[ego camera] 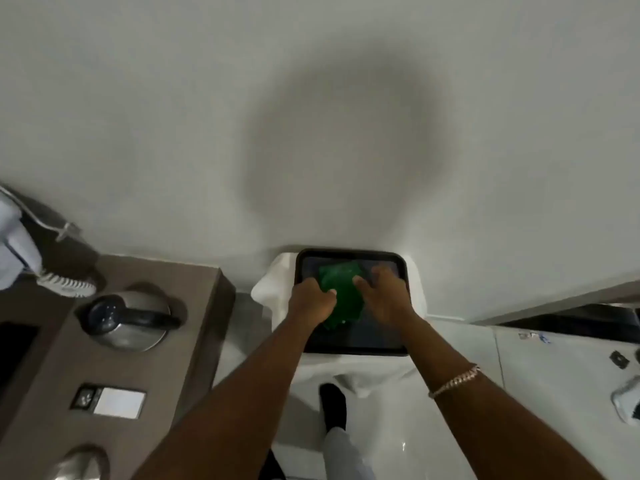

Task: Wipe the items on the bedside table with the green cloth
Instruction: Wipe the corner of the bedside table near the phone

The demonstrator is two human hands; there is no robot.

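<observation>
A green cloth point(341, 294) lies crumpled on a black tray point(374, 337), which rests on a small stand draped in white fabric point(273, 282) against the wall. My left hand point(310, 299) is closed on the cloth's left edge. On the cloth's right side my right hand point(382, 292) presses down with fingers spread, touching both cloth and tray. A chain bracelet point(453, 381) sits on my right wrist.
To the left stands a brown bedside table point(138, 368) holding a steel kettle point(128, 318) with a black handle, a wall-plate panel point(109, 400) and a corded phone point(20, 251). A white surface point(554, 368) with small items lies to the right. A black-shod foot point(332, 405) is below the tray.
</observation>
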